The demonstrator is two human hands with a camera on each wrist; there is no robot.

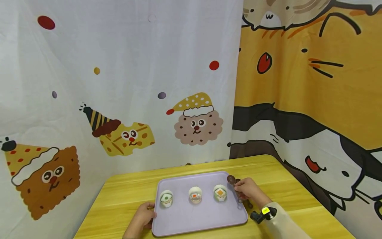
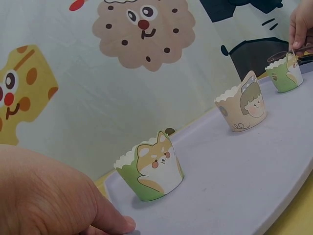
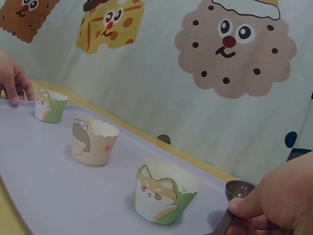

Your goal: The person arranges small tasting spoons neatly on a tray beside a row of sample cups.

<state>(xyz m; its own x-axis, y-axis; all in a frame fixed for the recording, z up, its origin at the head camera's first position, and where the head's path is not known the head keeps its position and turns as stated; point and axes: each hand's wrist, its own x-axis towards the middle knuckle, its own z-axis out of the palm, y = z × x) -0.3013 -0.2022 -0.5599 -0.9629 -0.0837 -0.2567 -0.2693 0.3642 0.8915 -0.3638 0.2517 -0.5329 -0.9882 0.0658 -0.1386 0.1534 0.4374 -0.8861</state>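
Pinching a brown spoon (image 1: 231,179) between thumb and fingers, the right hand (image 1: 248,190) is at the right edge of the lilac tray (image 1: 194,220), the spoon's round bowl toward the far side. How the remaining fingers lie beneath, I cannot tell. The spoon looks like smooth, hard plastic — likely light, stiff and a little slippery, best taken by its slim handle, close behind the bowl. What seems a second brown spoon (image 1: 250,204) shows partly under the same hand. At the left, the left hand (image 1: 144,215) grips the tray's rim, thumb on top and fingers tucked at the edge.

The tray is a shallow, matte rectangle with rounded corners and a low lip; it is probably rigid, and opposite rims would be the steadiest hold. Three paper cups stand upright on it in a row: a green left cup (image 1: 166,199), a pinkish middle cup (image 1: 195,195) and a green right cup (image 1: 220,193). Their walls taper downward from scalloped white rims. They seem thin and feather-light — easily dented, so a soft hold around the wall suits them. Beneath is a yellow table (image 1: 125,189) with wood-like streaks.
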